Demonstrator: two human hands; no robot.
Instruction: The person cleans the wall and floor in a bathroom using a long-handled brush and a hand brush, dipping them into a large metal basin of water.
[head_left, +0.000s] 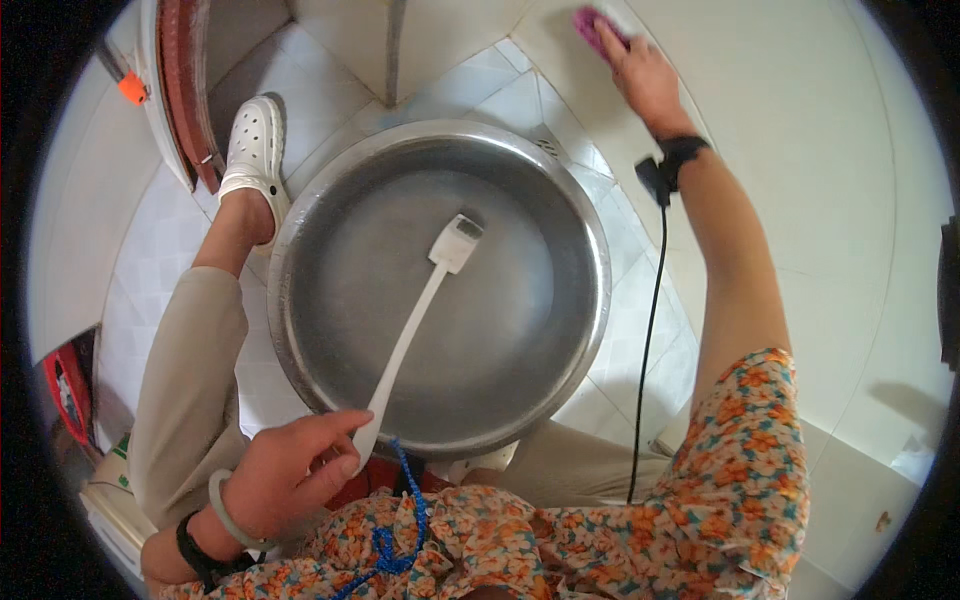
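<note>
A long-handled white brush (405, 337) slants across a large round metal basin (592, 247). Its handle end is pinched between the thumb and fingers of my left hand (289, 472), at the near left of the basin. The brush head lies over the basin's middle, with dark bristles partly showing. Cloudy water (495, 322) seems to fill the basin's bottom. Far to the upper right, my right hand (645, 79) holds a purple-pink cloth or scrubbing pad (598, 34) against the pale wall. Its exact kind is unclear.
A pale wall (817, 187) runs along the right. Light tiles (630, 337) and a floor drain (547, 147) surround the basin. A black cable (645, 390) hangs from my right wrist. My foot in a white clog (255, 142) stands left, near reddish-brown edged panels (184, 75).
</note>
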